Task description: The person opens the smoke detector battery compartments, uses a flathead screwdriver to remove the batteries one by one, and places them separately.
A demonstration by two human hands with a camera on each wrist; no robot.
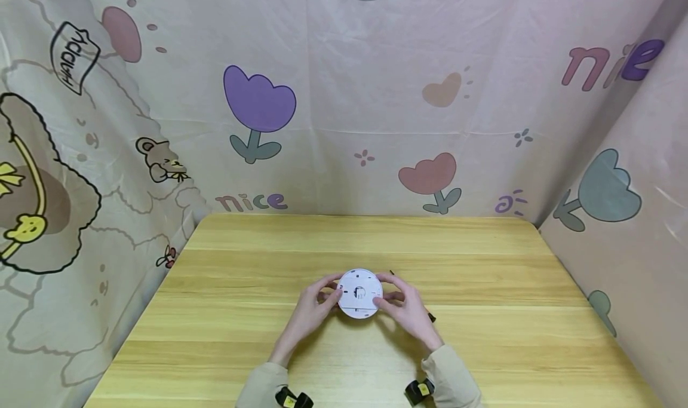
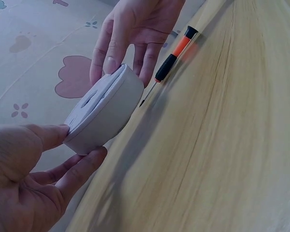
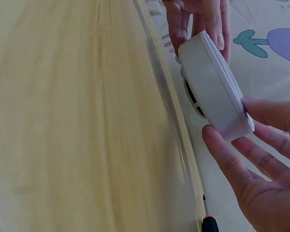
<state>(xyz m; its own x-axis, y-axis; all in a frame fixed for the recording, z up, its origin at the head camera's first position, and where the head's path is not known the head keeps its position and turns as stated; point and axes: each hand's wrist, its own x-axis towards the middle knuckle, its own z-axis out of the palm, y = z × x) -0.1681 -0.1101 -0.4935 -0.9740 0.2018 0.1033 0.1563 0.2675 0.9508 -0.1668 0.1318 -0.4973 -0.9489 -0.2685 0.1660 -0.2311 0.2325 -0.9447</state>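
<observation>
Both hands hold a white round smoke detector [image 1: 352, 305] above the table, its flat back with small slots and a central hole facing the head camera. My left hand [image 1: 310, 310] pinches its left edge, thumb on the back and fingers beneath. On the opposite edge, my right hand [image 1: 409, 311] grips it the same way. Dark vent slots show on the detector's [image 3: 212, 82] other face in the right wrist view. A black-and-orange screwdriver [image 2: 172, 60] lies on the table beyond the right hand, mostly hidden by that hand in the head view.
The wooden table [image 1: 231, 276] carries the screwdriver to the right of centre. Patterned cloth [image 1: 344, 97] hangs behind the table and along both sides. A black wrist camera [image 1: 419, 391] sits at the right sleeve, another [image 1: 292, 398] at the left.
</observation>
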